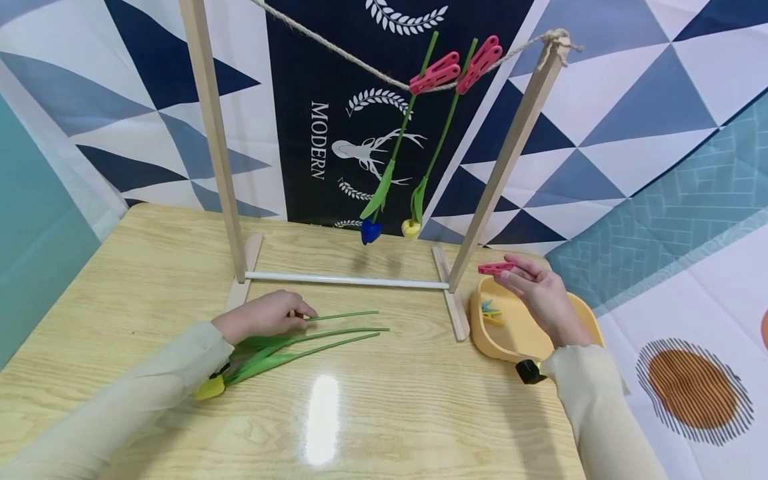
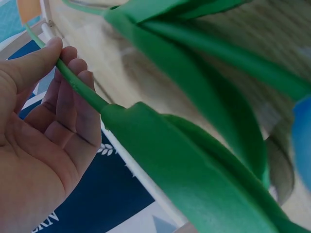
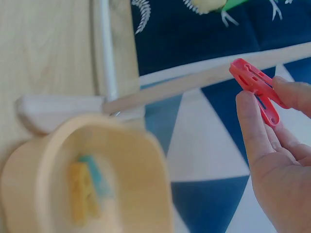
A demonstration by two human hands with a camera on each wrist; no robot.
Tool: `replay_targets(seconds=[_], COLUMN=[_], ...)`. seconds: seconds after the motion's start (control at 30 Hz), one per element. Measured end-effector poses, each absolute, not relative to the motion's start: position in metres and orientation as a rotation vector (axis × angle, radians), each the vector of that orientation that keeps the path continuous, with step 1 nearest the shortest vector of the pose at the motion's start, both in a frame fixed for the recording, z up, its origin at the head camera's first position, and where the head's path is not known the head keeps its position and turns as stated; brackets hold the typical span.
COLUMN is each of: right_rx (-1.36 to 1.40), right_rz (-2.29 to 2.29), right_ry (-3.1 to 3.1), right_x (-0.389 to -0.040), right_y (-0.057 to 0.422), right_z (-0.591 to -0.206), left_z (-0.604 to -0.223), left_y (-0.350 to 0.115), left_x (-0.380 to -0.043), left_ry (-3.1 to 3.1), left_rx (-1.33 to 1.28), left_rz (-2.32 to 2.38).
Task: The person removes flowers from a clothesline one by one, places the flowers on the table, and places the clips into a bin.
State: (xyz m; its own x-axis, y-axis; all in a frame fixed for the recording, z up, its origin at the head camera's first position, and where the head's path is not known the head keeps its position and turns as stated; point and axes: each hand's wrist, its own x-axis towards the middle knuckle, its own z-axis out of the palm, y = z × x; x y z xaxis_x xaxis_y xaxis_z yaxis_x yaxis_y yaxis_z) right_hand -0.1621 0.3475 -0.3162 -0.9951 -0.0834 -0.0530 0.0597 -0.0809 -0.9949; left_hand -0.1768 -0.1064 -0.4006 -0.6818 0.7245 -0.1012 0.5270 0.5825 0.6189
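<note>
My left hand [image 1: 267, 315] pinches the green stem of an artificial tulip [image 2: 82, 90] between thumb and fingers, just above the table; its bloom cannot be made out. Two more stems [image 1: 336, 343] lie beside and below that hand, with a yellow bloom [image 1: 210, 388] near the sleeve. In the left wrist view, part of a blue bloom [image 2: 302, 141] shows at the right edge. Over the orange basket, my right hand [image 1: 537, 293] holds a pink clothespin [image 3: 252, 82] between thumb and fingers. A blue tulip [image 1: 371, 231] and a pale yellow tulip [image 1: 411, 229] hang upside down from the rope.
Two pink clothespins [image 1: 436, 73] clip the hanging stems to a sagging rope [image 1: 336, 50] strung between wooden posts [image 1: 510, 157]. A white bar [image 1: 348, 279] joins their feet. The orange basket [image 1: 485, 341] at right holds yellow and blue clothespins [image 3: 83, 191].
</note>
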Motion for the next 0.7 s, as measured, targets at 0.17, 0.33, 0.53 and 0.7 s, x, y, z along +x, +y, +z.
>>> replay_targets(seconds=[0.17,0.33,0.53,0.7], right_rx=[0.019,0.029,0.14,0.184], right_rz=[-2.214,-2.166,-1.914,-1.625], right_ry=[2.035,2.009,2.199,2.37], right_x=[-0.154,-0.148,-0.142,-0.139], right_y=[0.36,0.371,0.378,0.384], right_z=[-0.328,-0.339,-0.354,-0.368], left_z=[-0.404,-0.407,-0.413,-0.418], left_y=[-0.106,-0.106,-0.105,-0.102], left_x=[-0.176,-0.178,-0.18,-0.18], left_ry=[2.467,2.444,2.417,2.445], left_rx=[0.999,0.937,0.938,0.951], left_rz=[0.802,0.812,0.799,0.738])
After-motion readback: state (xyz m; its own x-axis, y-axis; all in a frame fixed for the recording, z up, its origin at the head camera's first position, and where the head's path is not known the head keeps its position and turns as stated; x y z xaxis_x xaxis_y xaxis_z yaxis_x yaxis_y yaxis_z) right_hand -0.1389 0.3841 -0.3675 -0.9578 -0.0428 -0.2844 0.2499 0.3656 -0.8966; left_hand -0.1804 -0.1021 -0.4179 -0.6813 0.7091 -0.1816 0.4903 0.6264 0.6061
